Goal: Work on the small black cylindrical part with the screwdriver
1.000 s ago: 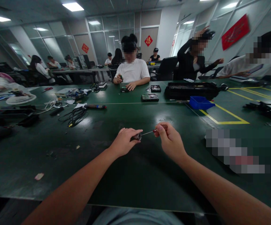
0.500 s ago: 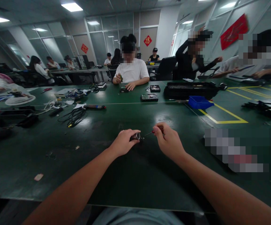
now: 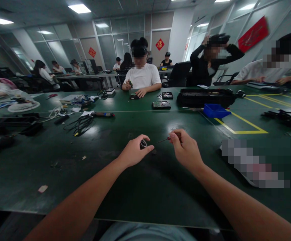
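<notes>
My left hand is closed around a small metal cylinder whose open end faces the camera. My right hand pinches a thin screwdriver with a red-brown handle, its tip pointing left toward the cylinder but a little apart from it. Both hands hover just above the dark green table, near its middle and close to me.
A blue bin and a long black case lie at the far right, inside yellow floor-style tape lines. Cables and tools clutter the far left. A person in a white shirt sits opposite; others work around.
The screwdriver tip has pulled out of the cylinder and sits apart from it. My left hand has turned the cylinder so its open end faces up toward me.
</notes>
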The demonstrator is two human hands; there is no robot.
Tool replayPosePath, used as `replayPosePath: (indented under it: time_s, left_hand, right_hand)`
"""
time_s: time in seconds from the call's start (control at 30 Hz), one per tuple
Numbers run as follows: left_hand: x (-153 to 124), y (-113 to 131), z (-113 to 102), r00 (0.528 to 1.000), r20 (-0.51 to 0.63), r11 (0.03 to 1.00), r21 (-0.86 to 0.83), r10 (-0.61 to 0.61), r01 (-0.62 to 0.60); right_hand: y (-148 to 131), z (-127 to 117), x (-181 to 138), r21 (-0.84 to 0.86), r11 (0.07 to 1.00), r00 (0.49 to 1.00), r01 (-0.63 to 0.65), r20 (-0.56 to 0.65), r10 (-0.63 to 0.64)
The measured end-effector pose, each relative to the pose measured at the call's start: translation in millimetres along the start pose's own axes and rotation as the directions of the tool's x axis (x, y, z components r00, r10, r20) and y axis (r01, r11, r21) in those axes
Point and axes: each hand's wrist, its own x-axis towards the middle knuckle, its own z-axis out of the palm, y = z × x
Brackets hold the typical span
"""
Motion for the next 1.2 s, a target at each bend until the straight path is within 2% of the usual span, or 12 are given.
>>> replayPosePath:
  time_s: [0.17, 0.3, 0.4, 0.5, 0.6, 0.67, 0.73, 0.83, 0.93, 1.07, 1.13, 1.2]
  left_hand:
    - [2, 3, 12, 0.983, 0.122, 0.949, 0.267, 0.137, -0.166]
    - [5, 5, 22, 0.966, 0.224, 0.852, 0.474, 0.13, -0.224]
    - [7, 6, 27, 0.966, 0.229, 0.81, 0.539, 0.121, -0.229]
    - [9, 6, 25, 0.968, 0.219, 0.82, 0.527, 0.121, -0.221]
    - [11, 2, 14, 0.976, 0.212, 0.91, 0.393, 0.051, -0.133]
    - [11, -1, 2, 0.972, 0.232, 0.976, 0.219, -0.047, -0.005]
    - [10, -2, -12, 0.955, 0.268, 0.991, -0.001, -0.128, 0.134]
    - [7, -1, -33, 0.934, 0.285, 0.892, -0.334, -0.213, 0.305]
    - [4, -3, -53, 0.941, 0.223, 0.743, -0.579, -0.253, 0.337]
    - [-1, -22, -83, 0.941, 0.076, 0.639, -0.716, -0.329, 0.281]
    - [-7, -35, -101, 0.913, 0.003, 0.599, -0.754, -0.408, 0.27]
    - [-17, -49, -122, 0.863, -0.071, 0.556, -0.79, -0.501, 0.258]
  right_hand:
    - [1, 2, 0, 0.013, 1.0, 1.0, -0.003, 0.012, 0.003]
    - [3, 3, 0, 0.034, 0.999, 1.0, -0.019, 0.006, 0.018]
    - [3, 3, -1, 0.046, 0.999, 1.0, -0.015, 0.014, 0.014]
    - [3, 3, -1, 0.047, 0.999, 1.0, -0.013, 0.016, 0.012]
    - [2, 2, -1, 0.045, 0.999, 1.0, -0.014, 0.024, 0.013]
    - [2, 1, -1, 0.036, 0.999, 0.999, -0.02, 0.038, 0.018]
    - [2, 1, -1, 0.034, 0.999, 0.998, -0.028, 0.057, 0.026]
    - [1, 1, -1, 0.045, 0.998, 0.995, -0.037, 0.09, 0.033]
    - [0, 0, 0, 0.054, 0.998, 0.994, -0.042, 0.101, 0.037]
    - [-1, -1, 1, 0.045, 0.998, 0.993, -0.054, 0.105, 0.049]
    - [-1, -1, 1, 0.039, 0.997, 0.993, -0.06, 0.107, 0.056]
    - [-1, -1, 1, 0.031, 0.997, 0.992, -0.065, 0.111, 0.061]
